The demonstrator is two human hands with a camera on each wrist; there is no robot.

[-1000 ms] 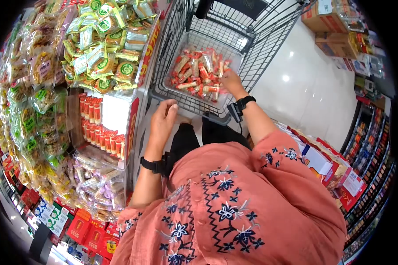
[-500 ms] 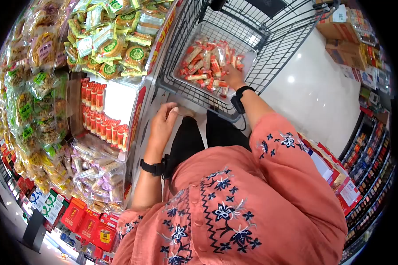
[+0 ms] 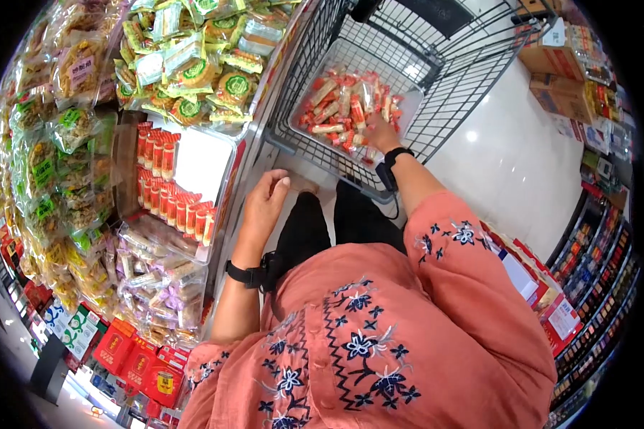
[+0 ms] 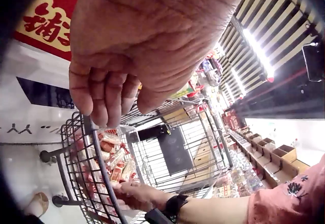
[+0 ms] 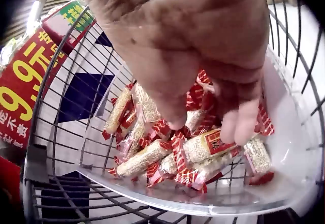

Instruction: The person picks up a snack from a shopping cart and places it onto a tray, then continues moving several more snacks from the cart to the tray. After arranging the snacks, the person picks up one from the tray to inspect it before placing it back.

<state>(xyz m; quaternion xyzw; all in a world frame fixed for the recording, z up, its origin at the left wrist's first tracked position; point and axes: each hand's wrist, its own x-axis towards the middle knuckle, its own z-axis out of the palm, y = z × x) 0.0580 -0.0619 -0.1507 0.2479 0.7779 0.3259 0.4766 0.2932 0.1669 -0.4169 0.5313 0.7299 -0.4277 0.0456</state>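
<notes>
In the head view my right hand reaches into a clear plastic tub inside the shopping cart. The tub holds a loose pile of wrapped snack bars with red-ended wrappers. From the right wrist, my thumb and fingers point down, spread apart, fingertips right at a bar with a red label on top of the pile. My left hand hangs between the display stand and the cart, fingers loosely bent, holding nothing; the left wrist view shows its bare palm.
Beside my left arm, a stand carries a display tray with similar bars upright in rows. Yellow-green packaged cakes fill the section beyond it. Purple-wrapped snacks lie nearer. Cardboard boxes stand past the cart.
The head view has shifted, so cart and stand sit further right in it. My right hand stays down in the tub among the bars. The left hand has barely moved.
</notes>
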